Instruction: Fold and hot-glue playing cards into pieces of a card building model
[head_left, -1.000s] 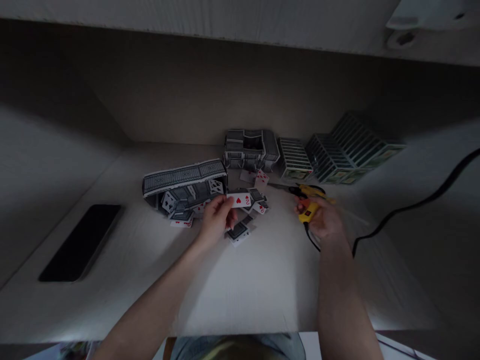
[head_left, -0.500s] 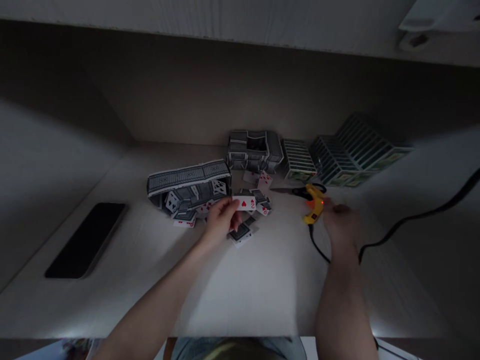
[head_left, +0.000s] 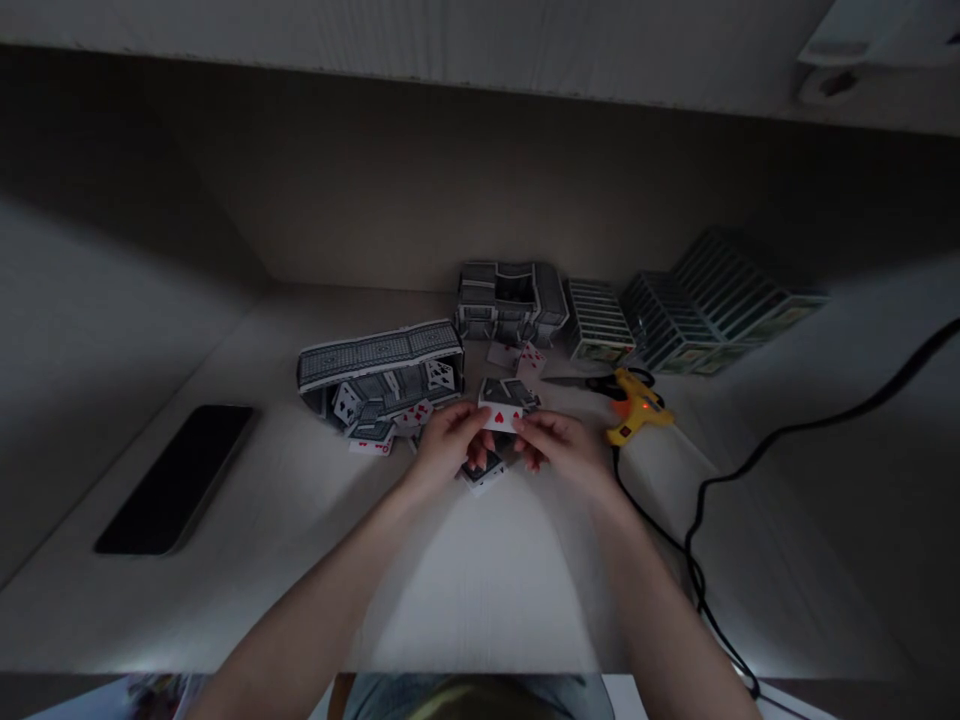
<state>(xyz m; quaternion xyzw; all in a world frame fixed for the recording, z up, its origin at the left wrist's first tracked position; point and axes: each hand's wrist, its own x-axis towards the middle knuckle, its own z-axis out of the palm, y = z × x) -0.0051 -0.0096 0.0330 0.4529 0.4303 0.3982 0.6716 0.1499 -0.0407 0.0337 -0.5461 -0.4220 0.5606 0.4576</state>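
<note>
Between my two hands is a small white card piece [head_left: 500,417] with red hearts on it. My left hand [head_left: 452,438] pinches its left end, and my right hand [head_left: 553,445] pinches its right end. Just below and behind the hands lie loose playing cards [head_left: 484,470]. To the left of my left hand is a long box [head_left: 379,350] built of patterned cards, open at the front with card pieces inside. A yellow glue gun [head_left: 634,408] with a lit red light rests on the surface, right of my right hand.
Scissors [head_left: 585,383] lie behind the glue gun, whose black cable [head_left: 795,430] runs right. A card-built model [head_left: 510,300] and striped stacks [head_left: 600,318] stand along the back. A black phone [head_left: 176,480] lies at left. A shelf edge [head_left: 480,85] hangs above.
My right hand has let go of the glue gun and moved left to the card piece, taking its right end. My left hand has shifted slightly right with the card.
</note>
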